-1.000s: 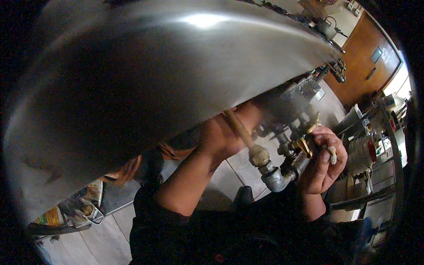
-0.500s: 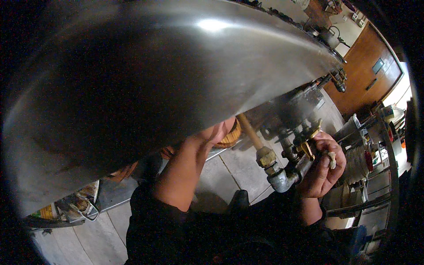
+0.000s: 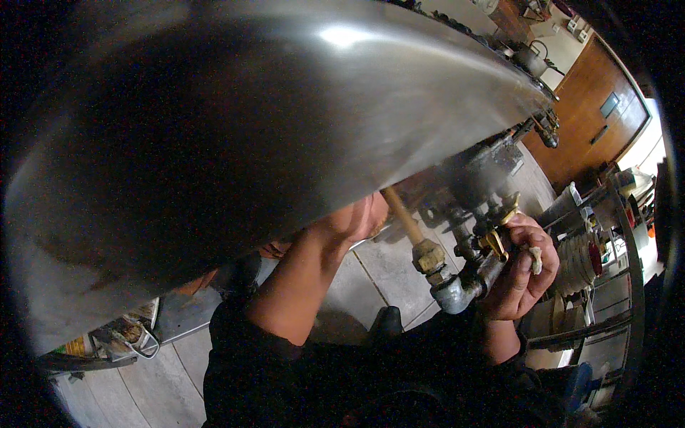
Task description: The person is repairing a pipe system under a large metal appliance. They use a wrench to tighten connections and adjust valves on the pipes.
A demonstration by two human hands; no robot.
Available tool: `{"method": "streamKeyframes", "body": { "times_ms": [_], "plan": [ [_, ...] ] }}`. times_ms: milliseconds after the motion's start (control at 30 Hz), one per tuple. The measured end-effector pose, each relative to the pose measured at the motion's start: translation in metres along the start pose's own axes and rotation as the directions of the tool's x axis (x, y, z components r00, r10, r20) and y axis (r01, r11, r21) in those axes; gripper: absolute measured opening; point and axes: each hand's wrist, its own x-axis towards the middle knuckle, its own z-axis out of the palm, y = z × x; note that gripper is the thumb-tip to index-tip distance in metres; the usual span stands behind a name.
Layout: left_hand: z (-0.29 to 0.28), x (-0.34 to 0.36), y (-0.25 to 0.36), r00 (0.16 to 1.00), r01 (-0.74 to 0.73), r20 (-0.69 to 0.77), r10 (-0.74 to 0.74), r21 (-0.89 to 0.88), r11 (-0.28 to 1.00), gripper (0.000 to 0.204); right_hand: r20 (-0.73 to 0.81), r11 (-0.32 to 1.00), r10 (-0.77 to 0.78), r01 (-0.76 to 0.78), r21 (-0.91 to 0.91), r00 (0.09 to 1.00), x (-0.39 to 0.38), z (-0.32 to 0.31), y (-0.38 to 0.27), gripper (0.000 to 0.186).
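Brass lever (image 3: 512, 207) sits right of centre in the frame, on a dark pipe assembly; we log a second brass lever (image 3: 494, 242) just below and left of it. Our right hand (image 3: 524, 267) is curled, its upper fingers closed on the lower end of the first lever. Small pale scrap (image 3: 536, 260) shows at the curled fingers; whether it is pinched or stuck there, we cannot tell.

Our left hand (image 3: 360, 216), at the centre, reaches under the edge of a broad stainless-steel panel (image 3: 399, 107), fingers partly hidden. Its grip we cannot tell. Just right of it, a brownish pipe (image 3: 404, 215) slopes down to a hexagonal union fitting (image 3: 428, 255), then a grey metal elbow (image 3: 451, 294) turning toward the levers.

Upper right: we note a kettle (image 3: 531, 61) and a brown door (image 3: 598, 107). Right edge: rack with stacked dishes (image 3: 576, 257). Lower left: soiled pan with a wire handle (image 3: 148, 347), above pale floor tiles (image 3: 160, 374). Dark shoe (image 3: 387, 322) below centre.
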Motion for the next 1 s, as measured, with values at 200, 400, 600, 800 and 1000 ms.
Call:
{"method": "streamKeyframes", "body": {
  "times_ms": [200, 400, 600, 800, 1000],
  "plan": [
    [-0.005, 0.003, -0.009, 0.987, -0.093, -0.110, 0.115, 0.193, 0.977, 0.038, -0.003, 1.000, -0.007, 0.007, -0.005, 1.000, 0.001, 0.001, 0.000, 0.024],
    [-0.027, 0.003, -0.012, 0.969, -0.127, -0.159, 0.190, 0.341, 0.931, 0.038, -0.001, 1.000, -0.005, 0.005, -0.013, 1.000, 0.001, 0.001, 0.000, 0.025],
    [0.012, -0.001, -0.009, 0.966, -0.182, -0.136, 0.219, 0.243, 0.953, 0.042, -0.010, 1.000, -0.003, 0.003, -0.017, 1.000, 0.000, 0.002, -0.002, 0.025],
    [0.011, -0.001, -0.004, 0.984, -0.141, -0.056, 0.168, 0.324, 0.936, 0.042, -0.004, 1.000, -0.001, 0.001, -0.013, 1.000, -0.001, 0.000, 0.000, 0.025],
    [0.003, -0.002, -0.011, 0.983, -0.127, -0.085, 0.162, 0.319, 0.939, 0.035, -0.006, 1.000, 0.011, -0.011, -0.023, 1.000, 0.000, 0.001, -0.002, 0.025]
  ]
}}
